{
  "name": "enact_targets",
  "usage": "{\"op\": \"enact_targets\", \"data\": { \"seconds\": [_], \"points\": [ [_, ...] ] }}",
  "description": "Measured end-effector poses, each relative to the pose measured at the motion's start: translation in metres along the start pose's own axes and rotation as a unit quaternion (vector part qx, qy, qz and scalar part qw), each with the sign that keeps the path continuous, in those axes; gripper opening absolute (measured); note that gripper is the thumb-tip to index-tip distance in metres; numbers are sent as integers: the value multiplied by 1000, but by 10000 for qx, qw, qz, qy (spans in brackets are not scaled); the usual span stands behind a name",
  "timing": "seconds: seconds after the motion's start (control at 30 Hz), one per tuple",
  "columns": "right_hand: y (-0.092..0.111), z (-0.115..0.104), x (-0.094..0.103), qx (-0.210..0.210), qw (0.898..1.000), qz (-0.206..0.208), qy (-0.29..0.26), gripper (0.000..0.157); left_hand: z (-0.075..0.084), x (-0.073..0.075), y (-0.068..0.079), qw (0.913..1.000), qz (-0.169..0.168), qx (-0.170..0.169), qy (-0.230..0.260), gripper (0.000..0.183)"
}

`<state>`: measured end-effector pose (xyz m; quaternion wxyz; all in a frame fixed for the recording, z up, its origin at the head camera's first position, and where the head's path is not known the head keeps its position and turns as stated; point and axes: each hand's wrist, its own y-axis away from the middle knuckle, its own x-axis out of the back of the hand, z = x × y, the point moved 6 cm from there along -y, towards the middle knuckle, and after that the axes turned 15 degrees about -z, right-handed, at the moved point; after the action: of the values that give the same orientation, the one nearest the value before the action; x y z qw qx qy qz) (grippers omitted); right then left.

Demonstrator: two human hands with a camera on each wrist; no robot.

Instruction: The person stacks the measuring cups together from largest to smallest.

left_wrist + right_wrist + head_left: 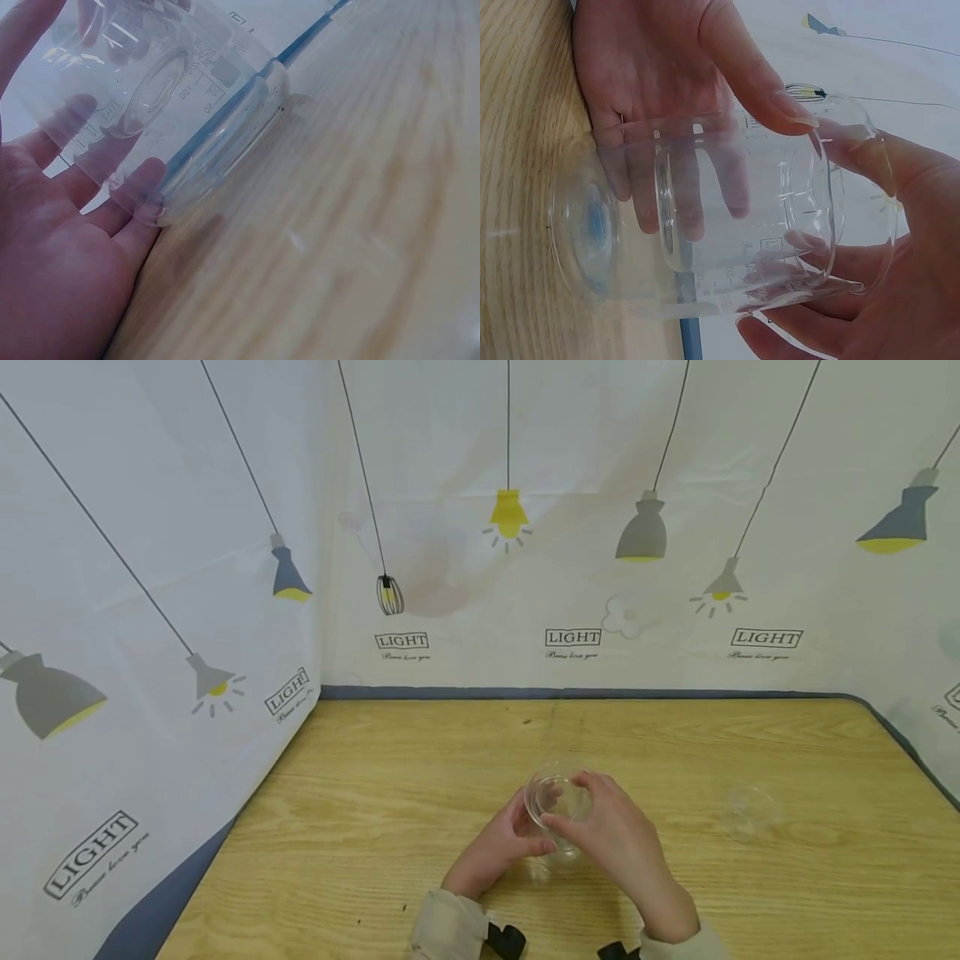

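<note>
A clear glass beaker (pixel 727 296) with printed volume marks stands upright, its base at the table. Inside it sits a smaller clear glass beaker (pixel 667 225), whose bottom is above the larger one's base. My left hand (pixel 504 843) holds the larger beaker from the left side, thumb in front and fingers (pixel 139 180) behind the glass. From above, my right hand (pixel 622 835) grips around the top, with thumb and fingers at the smaller beaker's rim (pixel 562 797). The clear glass makes it hard to tell exactly which wall each right fingertip touches.
Another clear, see-through object (pixel 752 812) lies on the wooden table (pixel 360 810) to the right; its kind is hard to tell. White sheets (pixel 480 635) printed with lamps stand along the table's back and sides. Black devices (pixel 507 941) are worn at the wrists.
</note>
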<state>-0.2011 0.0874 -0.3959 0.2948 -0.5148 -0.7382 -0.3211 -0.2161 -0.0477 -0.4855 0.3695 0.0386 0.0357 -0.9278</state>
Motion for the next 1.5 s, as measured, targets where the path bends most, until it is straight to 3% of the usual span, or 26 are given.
{"op": "enact_targets", "data": {
  "seconds": [0.57,1.07,1.5],
  "points": [
    [-1,0,0,72,9999,16,87,70,-3,1,-2,9999,-117,-33,-41,82],
    [-2,1,-2,49,9999,-98,104,74,18,-7,4,9999,-88,98,-41,77],
    [-1,0,-2,132,9992,-268,251,72,-1,0,-2,9999,-110,-94,-34,77]
  ]
}}
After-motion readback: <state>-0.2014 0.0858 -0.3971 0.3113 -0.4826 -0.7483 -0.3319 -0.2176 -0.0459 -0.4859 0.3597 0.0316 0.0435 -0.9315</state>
